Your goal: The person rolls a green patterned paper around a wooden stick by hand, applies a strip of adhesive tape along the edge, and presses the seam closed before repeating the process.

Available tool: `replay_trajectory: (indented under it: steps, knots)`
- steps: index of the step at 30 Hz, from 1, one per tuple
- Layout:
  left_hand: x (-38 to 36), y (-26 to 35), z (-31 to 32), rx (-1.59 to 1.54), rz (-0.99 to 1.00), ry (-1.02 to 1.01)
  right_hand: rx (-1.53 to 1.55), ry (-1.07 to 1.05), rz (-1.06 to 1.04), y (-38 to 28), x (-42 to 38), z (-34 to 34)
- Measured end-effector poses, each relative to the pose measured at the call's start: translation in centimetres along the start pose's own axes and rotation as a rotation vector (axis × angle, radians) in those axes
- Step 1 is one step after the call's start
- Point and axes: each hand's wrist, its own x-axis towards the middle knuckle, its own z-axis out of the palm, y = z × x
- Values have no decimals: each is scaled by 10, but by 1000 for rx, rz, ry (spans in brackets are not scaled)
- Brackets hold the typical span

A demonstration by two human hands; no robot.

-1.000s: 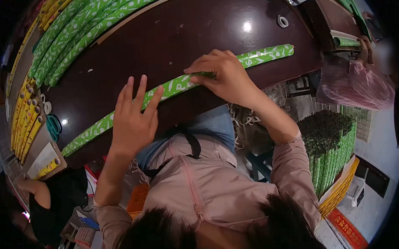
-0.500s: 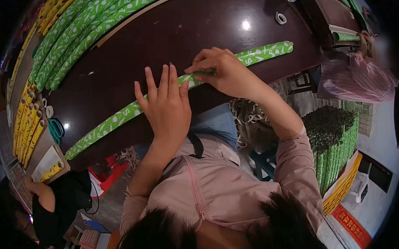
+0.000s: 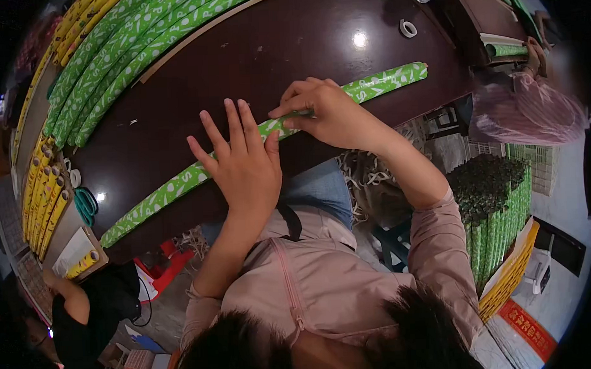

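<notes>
A long green patterned roll (image 3: 162,197) lies diagonally across the dark table (image 3: 207,77), close to its near edge. My left hand (image 3: 243,163) rests flat on the middle of the roll, fingers spread. Just to its right, my right hand (image 3: 322,112) is at the roll with thumb and index finger close together in a pinch; whatever is between the fingertips is too small to make out. The roll's right part (image 3: 396,80) extends beyond my right hand.
Green rolls (image 3: 115,67) are stacked at the back left, yellow rolls (image 3: 42,200) at the left. A white tape ring (image 3: 408,29) lies back right, teal-handled scissors (image 3: 85,205) at left. Co-workers are at the left (image 3: 95,308) and right (image 3: 530,111).
My left hand's fingers have spread wider and shifted slightly left. My right hand has moved a little left along the roll, still pinching. The whole view has shifted slightly.
</notes>
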Motion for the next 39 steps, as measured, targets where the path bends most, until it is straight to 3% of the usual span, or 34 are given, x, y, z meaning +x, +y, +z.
replay_trajectory:
  steps: [11, 22, 39]
  knots:
    - [-3, -3, -9, -103, 30, -13, 14, -57, 35, -1, -1, -2]
    - [-4, -8, -1, -118, 22, -18, -197, 65, 76, -10, -3, 11]
    - [-5, -8, -2, -138, 13, -46, -19, -45, 2, 0, -5, -3]
